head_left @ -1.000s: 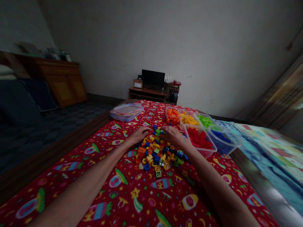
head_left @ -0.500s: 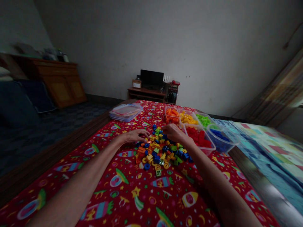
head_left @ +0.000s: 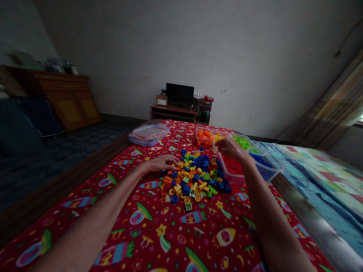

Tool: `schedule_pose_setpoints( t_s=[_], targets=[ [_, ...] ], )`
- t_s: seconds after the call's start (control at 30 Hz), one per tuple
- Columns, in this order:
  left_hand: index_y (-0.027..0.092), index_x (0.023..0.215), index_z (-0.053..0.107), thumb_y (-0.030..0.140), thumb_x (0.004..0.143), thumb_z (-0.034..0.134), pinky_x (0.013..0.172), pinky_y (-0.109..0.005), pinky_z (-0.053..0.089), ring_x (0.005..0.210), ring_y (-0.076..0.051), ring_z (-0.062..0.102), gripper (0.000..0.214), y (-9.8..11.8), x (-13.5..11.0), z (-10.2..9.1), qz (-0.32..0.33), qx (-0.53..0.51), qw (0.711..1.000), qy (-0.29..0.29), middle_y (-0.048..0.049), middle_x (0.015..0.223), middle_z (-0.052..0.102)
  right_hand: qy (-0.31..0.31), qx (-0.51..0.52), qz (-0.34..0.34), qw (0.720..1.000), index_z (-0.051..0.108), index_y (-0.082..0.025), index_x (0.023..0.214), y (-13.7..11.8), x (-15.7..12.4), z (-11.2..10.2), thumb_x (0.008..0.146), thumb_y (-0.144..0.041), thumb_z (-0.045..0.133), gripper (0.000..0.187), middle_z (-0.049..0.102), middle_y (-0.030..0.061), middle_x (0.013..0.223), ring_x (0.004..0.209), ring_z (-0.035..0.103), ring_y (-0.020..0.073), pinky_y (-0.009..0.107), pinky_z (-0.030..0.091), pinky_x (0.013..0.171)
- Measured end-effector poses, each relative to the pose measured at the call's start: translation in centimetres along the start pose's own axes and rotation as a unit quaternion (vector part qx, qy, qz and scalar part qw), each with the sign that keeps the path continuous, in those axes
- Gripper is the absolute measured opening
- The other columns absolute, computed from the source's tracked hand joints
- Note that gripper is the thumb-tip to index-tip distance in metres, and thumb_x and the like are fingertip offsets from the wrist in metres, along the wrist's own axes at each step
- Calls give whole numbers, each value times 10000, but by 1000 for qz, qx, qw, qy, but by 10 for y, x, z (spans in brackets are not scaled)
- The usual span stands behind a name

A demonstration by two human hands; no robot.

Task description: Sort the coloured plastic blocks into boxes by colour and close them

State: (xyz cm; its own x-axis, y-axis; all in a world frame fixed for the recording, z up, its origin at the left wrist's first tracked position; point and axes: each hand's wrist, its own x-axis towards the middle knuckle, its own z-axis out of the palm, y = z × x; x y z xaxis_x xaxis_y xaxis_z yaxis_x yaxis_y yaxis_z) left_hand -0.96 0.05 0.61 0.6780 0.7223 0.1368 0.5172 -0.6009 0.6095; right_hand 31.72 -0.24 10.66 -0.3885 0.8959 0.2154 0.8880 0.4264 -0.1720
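Observation:
A heap of mixed plastic building blocks (head_left: 187,179) in blue, yellow, orange, green and red lies on the red patterned tablecloth (head_left: 153,234). My left hand (head_left: 163,163) rests at the heap's left edge, fingers curved and slightly apart, touching the outer blocks. My right hand (head_left: 231,148) is over the clear containers, fingertips together beside the container of yellow blocks (head_left: 217,137). Anything in its pinch is too small to make out. Below that hand stands the container of red blocks (head_left: 231,165), partly covered by the wrist.
Clear containers hold orange blocks (head_left: 204,136), green blocks (head_left: 241,142) and blue blocks (head_left: 260,161). Stacked clear lids (head_left: 149,135) lie at the far left. A bed (head_left: 314,173) stands to the right; a monitor (head_left: 180,93) is on a desk beyond.
My right hand has moved from the back of the heap rightward and up to the containers, uncovering blue blocks. My left hand stays by the heap. The view has shifted slightly.

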Motion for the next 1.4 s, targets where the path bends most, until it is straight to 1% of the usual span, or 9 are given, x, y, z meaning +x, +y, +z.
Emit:
schedule_pose_setpoints(
  t_s=[0.17,0.27,0.33,0.37,0.5,0.6,0.73,1.23,1.4],
  targets=[
    [140,1072,612,565,818,500,939,-331,443,1067,-229,578,508,7,2,-1,-38,10,999,1,-111,1147,624,47,-89,81,992,698,-180,1026,16,-11,-7,742,-80,483,370,685,86,1015,892,597,154,207,427,732],
    [158,1260,481,493,901,383,950,-364,446,1117,-228,555,501,31,13,7,-51,41,994,90,-107,1207,602,56,-85,52,994,697,-186,1036,12,-9,-6,767,-114,484,350,699,82,1000,878,614,159,211,432,735],
    [179,1328,419,439,930,348,1064,-421,330,1260,-238,433,481,58,22,20,-12,127,975,182,-106,1332,518,65,-68,23,995,705,-189,1019,10,-5,-4,775,-127,479,339,710,73,970,846,623,155,212,431,717],
    [180,1353,391,423,936,346,1092,-430,286,1301,-236,384,484,75,26,30,20,165,968,186,-108,1384,468,71,-58,10,996,705,-188,1020,9,-3,-2,778,-134,478,336,712,71,968,840,626,154,214,430,710],
    [250,1287,480,402,946,355,1122,-454,216,1335,-221,341,393,143,29,81,173,261,949,45,-42,1404,466,93,-35,-2,995,701,-174,1026,11,1,3,784,-149,483,327,716,85,942,828,628,163,228,420,691],
    [266,1248,517,410,943,372,1131,-428,199,1360,-211,297,367,169,22,113,263,285,921,-34,1,1401,475,107,-41,4,993,706,-170,1002,13,1,2,786,-145,481,313,714,90,905,792,619,159,231,403,677],
    [289,1262,508,345,953,361,1133,-437,177,1357,-214,302,346,159,23,120,251,309,918,-8,18,1360,519,92,-39,-2,995,713,-156,951,11,2,-1,774,-126,463,308,705,91,847,731,589,148,233,376,645],
    [237,1009,620,246,888,483,1136,-449,197,1233,-214,449,182,112,35,71,195,302,933,30,-26,1196,609,35,-28,-2,999,715,-124,858,-6,-5,-10,785,-115,441,284,687,110,824,667,530,126,237,330,614],
    [200,868,628,211,925,415,1111,-413,268,1114,-181,530,221,126,41,64,189,334,921,70,-43,1069,635,46,-31,5,998,715,-118,855,-5,-5,-14,793,-127,444,278,694,127,849,690,542,139,246,343,636]
  ],
)
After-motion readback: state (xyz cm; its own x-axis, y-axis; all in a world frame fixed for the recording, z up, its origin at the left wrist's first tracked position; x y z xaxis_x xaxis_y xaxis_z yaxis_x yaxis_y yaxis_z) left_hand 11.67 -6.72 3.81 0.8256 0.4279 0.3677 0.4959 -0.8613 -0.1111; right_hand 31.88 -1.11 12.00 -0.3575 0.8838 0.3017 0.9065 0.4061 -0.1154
